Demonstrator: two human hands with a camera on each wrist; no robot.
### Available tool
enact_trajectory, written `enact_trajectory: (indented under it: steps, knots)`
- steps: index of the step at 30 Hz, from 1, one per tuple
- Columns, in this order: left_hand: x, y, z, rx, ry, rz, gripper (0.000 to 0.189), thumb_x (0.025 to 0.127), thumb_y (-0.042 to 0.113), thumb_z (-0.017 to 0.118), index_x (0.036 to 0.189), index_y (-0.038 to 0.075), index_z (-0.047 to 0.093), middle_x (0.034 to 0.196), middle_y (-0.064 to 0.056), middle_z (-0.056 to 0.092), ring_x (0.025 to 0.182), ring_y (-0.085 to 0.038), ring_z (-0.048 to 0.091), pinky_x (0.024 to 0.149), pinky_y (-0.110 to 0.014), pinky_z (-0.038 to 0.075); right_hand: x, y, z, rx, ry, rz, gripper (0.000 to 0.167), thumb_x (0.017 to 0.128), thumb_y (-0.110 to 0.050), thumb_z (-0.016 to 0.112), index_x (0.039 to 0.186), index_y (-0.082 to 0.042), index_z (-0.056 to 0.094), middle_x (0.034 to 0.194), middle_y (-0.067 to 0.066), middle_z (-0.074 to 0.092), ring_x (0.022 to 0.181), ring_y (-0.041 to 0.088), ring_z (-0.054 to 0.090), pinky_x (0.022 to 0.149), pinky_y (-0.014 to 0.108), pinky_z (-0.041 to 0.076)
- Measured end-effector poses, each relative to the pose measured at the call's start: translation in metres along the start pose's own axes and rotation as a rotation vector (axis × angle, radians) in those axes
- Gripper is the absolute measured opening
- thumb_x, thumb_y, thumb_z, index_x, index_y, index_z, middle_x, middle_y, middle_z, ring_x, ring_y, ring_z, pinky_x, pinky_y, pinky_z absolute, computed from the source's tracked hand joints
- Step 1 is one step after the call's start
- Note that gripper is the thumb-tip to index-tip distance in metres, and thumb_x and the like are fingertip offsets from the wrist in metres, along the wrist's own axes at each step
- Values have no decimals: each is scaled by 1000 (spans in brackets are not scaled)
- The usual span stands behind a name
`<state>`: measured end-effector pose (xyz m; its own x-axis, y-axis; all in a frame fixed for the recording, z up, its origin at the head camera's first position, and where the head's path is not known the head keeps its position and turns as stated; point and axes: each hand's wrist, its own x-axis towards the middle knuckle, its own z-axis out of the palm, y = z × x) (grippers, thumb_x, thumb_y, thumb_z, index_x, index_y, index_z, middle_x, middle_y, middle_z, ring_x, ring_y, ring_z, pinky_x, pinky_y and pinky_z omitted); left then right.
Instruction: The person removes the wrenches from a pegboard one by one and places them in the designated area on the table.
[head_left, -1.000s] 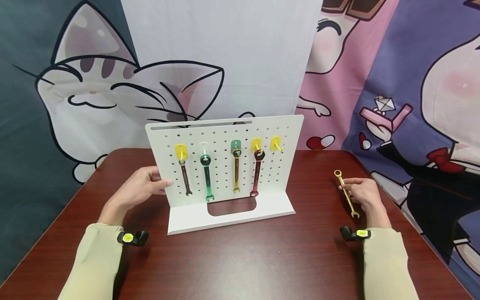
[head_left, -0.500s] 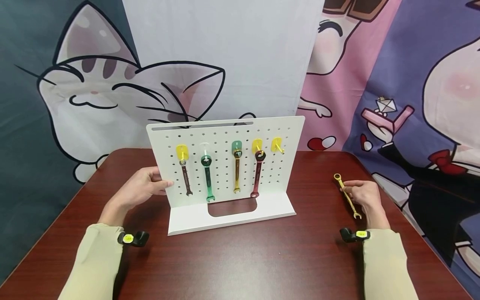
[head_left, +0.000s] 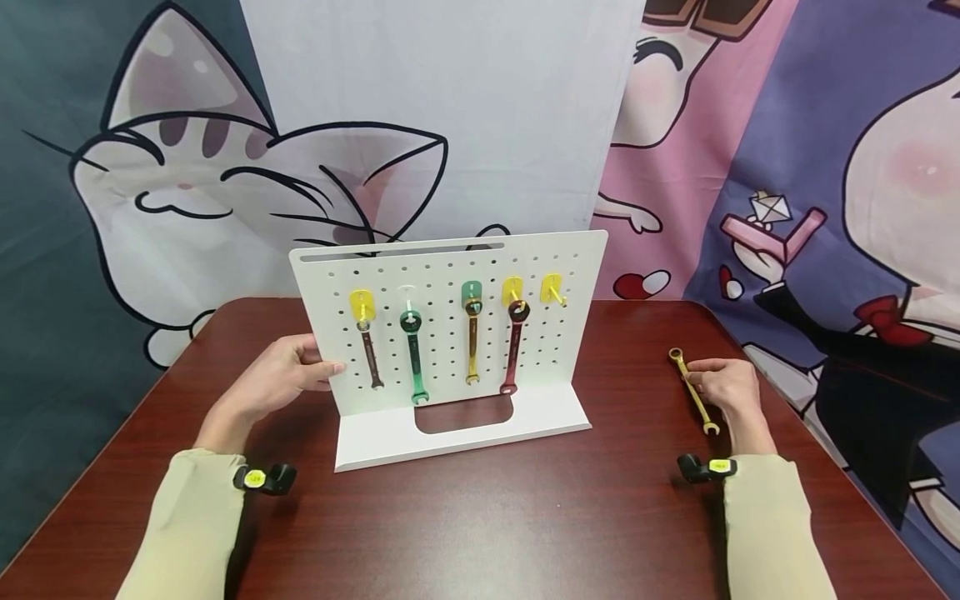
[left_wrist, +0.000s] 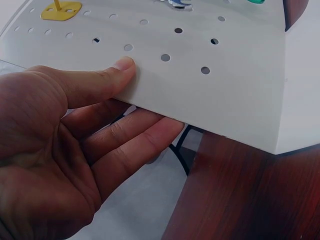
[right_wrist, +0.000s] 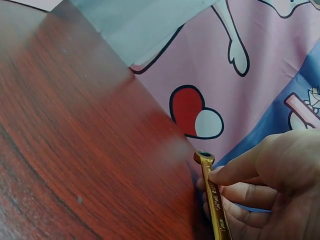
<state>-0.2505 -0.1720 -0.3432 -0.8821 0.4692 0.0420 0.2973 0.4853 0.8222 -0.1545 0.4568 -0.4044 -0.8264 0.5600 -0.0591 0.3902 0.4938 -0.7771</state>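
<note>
A white pegboard stand (head_left: 450, 250) stands upright on the table. My left hand (head_left: 288, 371) pinches its left edge; in the left wrist view the thumb (left_wrist: 122, 70) lies on the front face and the other fingers reach behind. On the right, my right hand (head_left: 727, 387) pinches a gold combination wrench (head_left: 693, 393) between thumb and fingers, ring end away from me. Whether the wrench touches the table cannot be told. On the board's hooks hang a small dark wrench (head_left: 371, 358), a green wrench (head_left: 416, 358), a gold-brown wrench (head_left: 472, 346) and a red wrench (head_left: 515, 350).
A bare yellow hook (head_left: 553, 289) sits at the upper right of the board. The stand's base (head_left: 555, 410) has a cutout and extends toward me on the brown table (head_left: 525, 525). Cartoon-printed cloth (head_left: 525, 100) hangs behind the table and along its right.
My right hand and the gold wrench have shifted very slightly toward me since a second ago. The left hand and the pegboard keep their place.
</note>
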Motion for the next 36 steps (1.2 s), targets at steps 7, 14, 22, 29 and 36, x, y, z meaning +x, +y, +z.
enact_trajectory:
  steps: [7,14,22,29,36]
  knots:
    - [0,1,1,0,1,-3,42,101,6,70,139,-8,61,128,-29,72,105,-34,77,88,-43,66,0,1,-3,-137,45,-35,33,90,-13,74,119,4,76,92,12,76,88,20,61,62,20,46]
    - [0,1,0,-1,4,-8,41,101,5,69,139,-8,61,128,-30,72,105,-34,77,87,-41,66,1,0,-3,-150,49,-39,34,92,-16,72,120,3,75,135,31,65,117,39,57,73,25,42]
    - [0,0,0,-6,5,-9,41,101,5,70,139,-8,62,128,-29,72,104,-32,77,87,-41,66,0,1,-1,-151,65,-17,34,92,-16,72,120,1,76,139,29,63,126,42,55,80,29,42]
    - [0,1,0,-8,3,-6,42,101,6,70,139,-8,62,128,-29,72,105,-33,77,87,-42,66,1,1,0,-187,93,-14,33,91,-19,73,119,-1,77,137,29,65,129,46,55,85,34,44]
    - [0,-1,0,-14,1,-1,42,100,5,70,139,-8,61,128,-29,72,105,-32,77,87,-41,66,1,3,1,-177,133,-16,32,90,-15,74,117,1,77,112,24,76,121,44,60,81,35,49]
